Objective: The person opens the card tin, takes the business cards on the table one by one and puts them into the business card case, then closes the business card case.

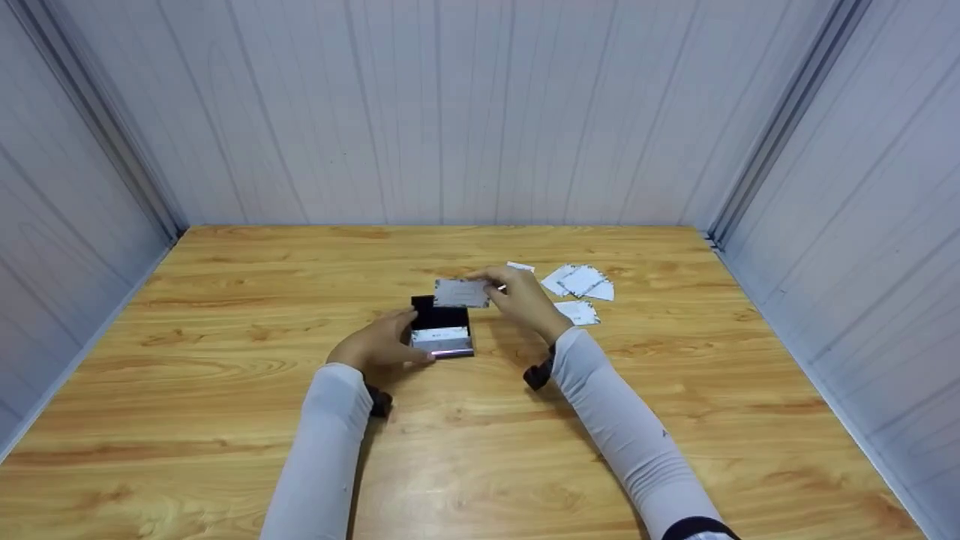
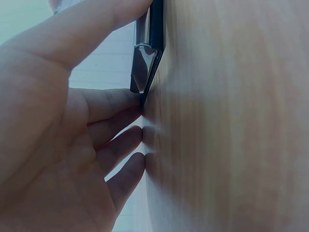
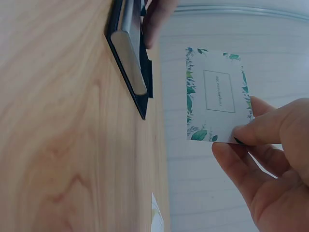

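A black business card case (image 1: 442, 354) with metal sides lies with its lid raised on the table, and white cards (image 1: 440, 334) sit inside it. My left hand (image 1: 377, 343) grips the case from the left, thumb at the front edge and index finger by the lid; the left wrist view has its other fingertips on the tabletop. Between thumb and fingers my right hand (image 1: 525, 298) pinches one card (image 3: 215, 94) by its corner. This card is white with green leaf borders and a framed text box, and it is held above the case's lid.
To the right, several leaf-edged cards (image 1: 581, 280) lie fanned and overlapping, with a single card (image 1: 579, 311) nearer me. Another card (image 1: 520, 266) is partly behind my right hand. Pale panel walls (image 1: 480, 112) enclose the wooden table (image 1: 225, 420) at the back and sides.
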{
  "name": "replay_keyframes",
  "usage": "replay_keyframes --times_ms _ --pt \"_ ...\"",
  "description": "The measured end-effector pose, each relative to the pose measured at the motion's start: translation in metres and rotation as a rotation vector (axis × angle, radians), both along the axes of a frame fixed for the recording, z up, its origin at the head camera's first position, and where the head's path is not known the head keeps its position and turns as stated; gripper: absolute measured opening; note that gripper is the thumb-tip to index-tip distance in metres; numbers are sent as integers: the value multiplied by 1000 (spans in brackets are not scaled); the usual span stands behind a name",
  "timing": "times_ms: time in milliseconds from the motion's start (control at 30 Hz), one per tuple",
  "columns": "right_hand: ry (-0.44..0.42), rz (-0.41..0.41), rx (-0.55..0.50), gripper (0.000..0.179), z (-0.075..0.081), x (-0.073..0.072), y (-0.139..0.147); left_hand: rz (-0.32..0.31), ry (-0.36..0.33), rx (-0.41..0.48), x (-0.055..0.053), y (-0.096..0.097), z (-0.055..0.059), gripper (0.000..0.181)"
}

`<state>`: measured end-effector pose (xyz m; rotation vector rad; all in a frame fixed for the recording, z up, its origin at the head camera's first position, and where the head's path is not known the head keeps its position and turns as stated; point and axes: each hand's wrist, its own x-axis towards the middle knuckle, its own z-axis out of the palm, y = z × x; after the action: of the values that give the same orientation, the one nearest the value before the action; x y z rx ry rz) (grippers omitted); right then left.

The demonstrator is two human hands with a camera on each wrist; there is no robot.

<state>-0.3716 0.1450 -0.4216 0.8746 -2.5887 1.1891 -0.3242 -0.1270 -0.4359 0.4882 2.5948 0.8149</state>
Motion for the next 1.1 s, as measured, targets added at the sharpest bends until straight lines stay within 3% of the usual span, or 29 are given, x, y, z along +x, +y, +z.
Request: replay_keyframes --times_ms 433,833,1100 --pt "-3 51 -47 28 -9 7 -23 30 -3 -1 1 1 0 99" --pt "-100 81 -17 30 -13 11 -27 33 5 54 -3 2 0 93" --pt "-106 94 24 33 -15 12 -26 21 -6 67 -2 1 -2 95"
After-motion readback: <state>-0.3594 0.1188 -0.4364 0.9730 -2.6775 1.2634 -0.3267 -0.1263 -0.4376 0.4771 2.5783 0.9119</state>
